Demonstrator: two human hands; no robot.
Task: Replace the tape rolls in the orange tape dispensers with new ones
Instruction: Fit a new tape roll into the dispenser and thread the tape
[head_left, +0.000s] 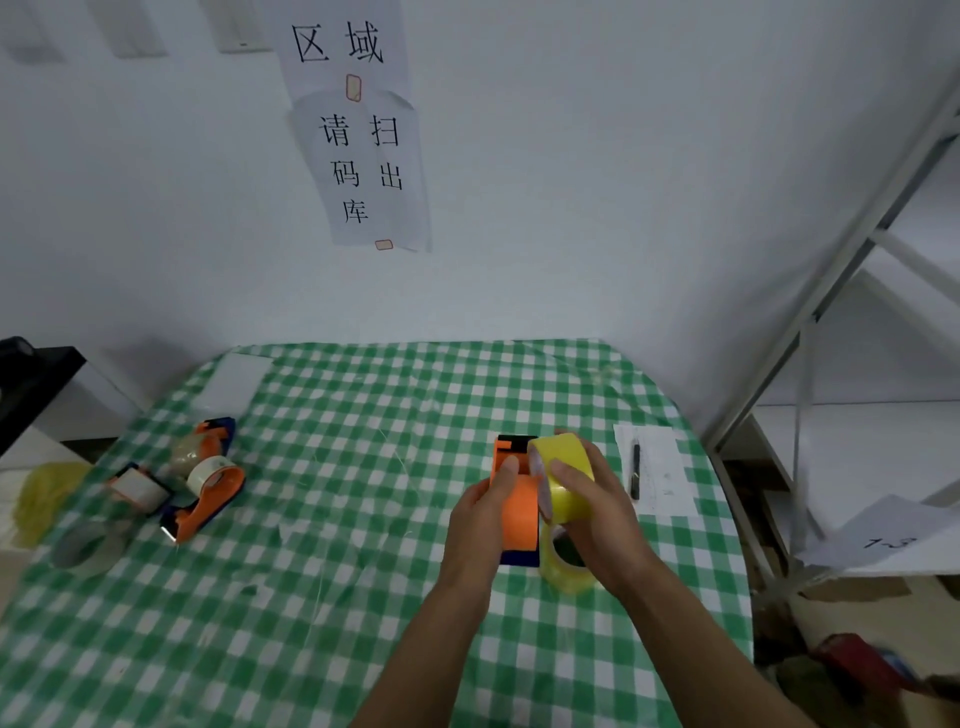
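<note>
1. In the head view, the left hand (483, 512) gripped an orange tape dispenser (519, 512). Its fingers (506, 470) were clenched round the dispenser's left side, with the thumb lying along the orange top.
2. The right hand (597, 504) grasped a yellow tape roll (561, 449) from the right, thumb over the front of the roll. The roll was pressed against the right side of the dispenser, so it sat between the two sets of fingers.
3. The dispenser's blue lower end lay just below the left fingers, low over the counter (363, 415). Whether it touched the green checked cloth could not be told.
4. A second yellow roll (563, 566) lay flat on the counter directly under the right fingers, just beside the dispenser's blue end.
5. Just to the right of the right fingers lay a sheet of paper (660, 483) with a black pen (635, 470) on it.
6. Well apart to the left of the left fingers lay two more orange dispensers: the nearer one (208, 501), carrying a pale roll, and the farther one (213, 434) behind it.
7. Farther left still, near the counter's edge, lay a clear roll (85, 545).
8. Far beyond both hands, printed paper signs (363, 166) hung on the white wall, and a white metal shelf frame (831, 291) stood off to the right of the right fingers.
</note>
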